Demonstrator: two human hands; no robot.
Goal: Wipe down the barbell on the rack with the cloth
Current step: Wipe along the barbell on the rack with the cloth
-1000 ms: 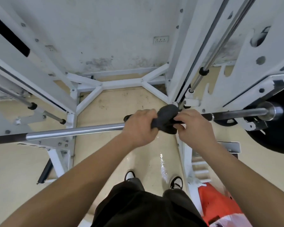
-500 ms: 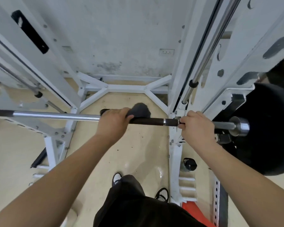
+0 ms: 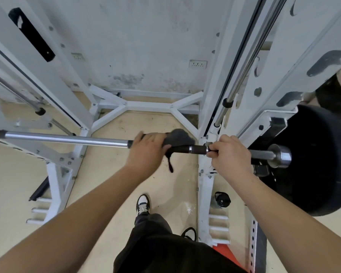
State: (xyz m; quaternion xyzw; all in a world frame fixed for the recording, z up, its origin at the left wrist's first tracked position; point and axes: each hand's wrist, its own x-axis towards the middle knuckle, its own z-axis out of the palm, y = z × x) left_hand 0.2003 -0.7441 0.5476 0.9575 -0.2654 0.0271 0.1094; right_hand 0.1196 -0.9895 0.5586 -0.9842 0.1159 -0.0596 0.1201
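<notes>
Across the white rack (image 3: 209, 99) lies one barbell (image 3: 67, 138), and on it are two hands and one cloth. The left hand (image 3: 146, 152) presses the dark grey cloth (image 3: 178, 137) against the bar, its fingers curled over both; a thin strip of the cloth hangs below. The right hand (image 3: 229, 154) is closed around the bar just beside the right upright, a little apart from the cloth. The bar is bright chrome on the left and dark where the hands are, and one black weight plate (image 3: 321, 164) sits at its right end. Two shoes (image 3: 143, 203) stand on the glossy beige floor (image 3: 14, 184); behind is a stained white wall (image 3: 138, 46) with two sockets, and one black bottle (image 3: 221, 200) stands by the rack base
</notes>
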